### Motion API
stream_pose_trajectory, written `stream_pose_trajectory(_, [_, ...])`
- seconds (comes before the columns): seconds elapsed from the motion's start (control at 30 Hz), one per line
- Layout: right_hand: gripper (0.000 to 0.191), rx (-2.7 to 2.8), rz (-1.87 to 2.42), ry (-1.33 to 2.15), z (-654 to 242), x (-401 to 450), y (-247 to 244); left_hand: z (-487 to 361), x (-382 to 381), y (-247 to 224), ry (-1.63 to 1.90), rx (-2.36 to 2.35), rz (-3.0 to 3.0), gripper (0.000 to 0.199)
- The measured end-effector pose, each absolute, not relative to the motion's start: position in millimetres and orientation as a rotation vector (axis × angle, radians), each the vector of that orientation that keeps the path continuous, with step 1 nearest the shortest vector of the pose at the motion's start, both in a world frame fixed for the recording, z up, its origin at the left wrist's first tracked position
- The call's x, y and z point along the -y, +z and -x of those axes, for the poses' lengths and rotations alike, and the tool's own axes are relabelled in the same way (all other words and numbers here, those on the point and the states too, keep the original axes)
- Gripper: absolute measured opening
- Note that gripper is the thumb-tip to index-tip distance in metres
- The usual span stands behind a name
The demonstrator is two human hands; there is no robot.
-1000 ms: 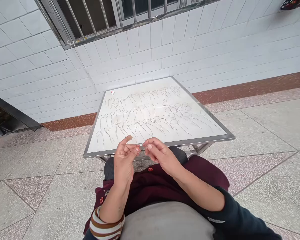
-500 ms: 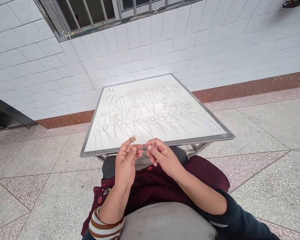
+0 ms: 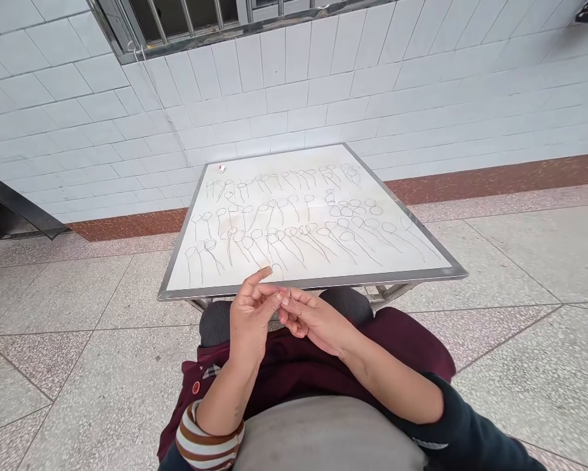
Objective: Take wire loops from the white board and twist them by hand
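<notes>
My left hand (image 3: 250, 314) and my right hand (image 3: 309, 317) meet over my lap, just in front of the table's near edge. Between them is a thin wire (image 3: 277, 265), bent into a loop that rises above the left index fingertip. Both thumbs and fingers pinch it where the hands touch, and a strand of it crosses the right fingers. On the white tabletop (image 3: 333, 255) lie several thin wire pieces (image 3: 345, 232), each a round loop with a long tail, set out in rough rows.
A grey metal frame (image 3: 392, 277) edges the table. One small white and red item (image 3: 222, 169) sits at its far left corner. Behind stands a white tiled wall (image 3: 254, 118) with a barred window (image 3: 190, 19). Speckled floor tiles (image 3: 102, 379) lie around.
My right hand has moved left, and its fingertips now touch those of my left hand. The wire loop between the hands has shifted. The view has tilted slightly.
</notes>
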State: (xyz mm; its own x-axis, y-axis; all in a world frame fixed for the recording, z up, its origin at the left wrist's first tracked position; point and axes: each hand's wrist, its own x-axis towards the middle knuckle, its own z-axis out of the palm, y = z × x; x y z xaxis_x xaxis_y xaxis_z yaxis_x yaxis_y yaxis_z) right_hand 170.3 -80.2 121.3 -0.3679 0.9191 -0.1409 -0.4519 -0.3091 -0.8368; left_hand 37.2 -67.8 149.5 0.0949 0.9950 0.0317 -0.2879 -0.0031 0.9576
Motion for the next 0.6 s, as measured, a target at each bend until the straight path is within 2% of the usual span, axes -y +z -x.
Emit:
stream_pose_trajectory(0.1, [0.03, 1.039, 0.878, 1.656, -171.5, 76.5, 113.2, -32.2, 67.7, 149.0, 1.291, -0.969, -1.154, 0.043])
stream_pose_trajectory(0.23, [0.02, 1.161, 0.994, 1.137, -178.3, 73.0, 111.3, -28.4, 67.9, 147.4, 1.271, -1.024, -1.275, 0.044])
stream_pose_trajectory(0.4, [0.021, 1.501, 0.997, 0.569, -187.5, 71.2, 118.4, -30.6, 70.4, 150.5, 1.164, -1.01, -1.25, 0.051])
stream_pose_trajectory(0.5, [0.015, 1.581, 1.025, 0.425, -191.2, 69.1, 118.8, -30.4, 70.7, 152.3, 1.086, -0.988, -1.189, 0.052])
stream_pose_trajectory(0.6, [0.014, 1.578, 1.059, 0.431, -193.0, 67.4, 118.1, -25.0, 67.6, 150.7, 1.066, -0.982, -1.159, 0.042])
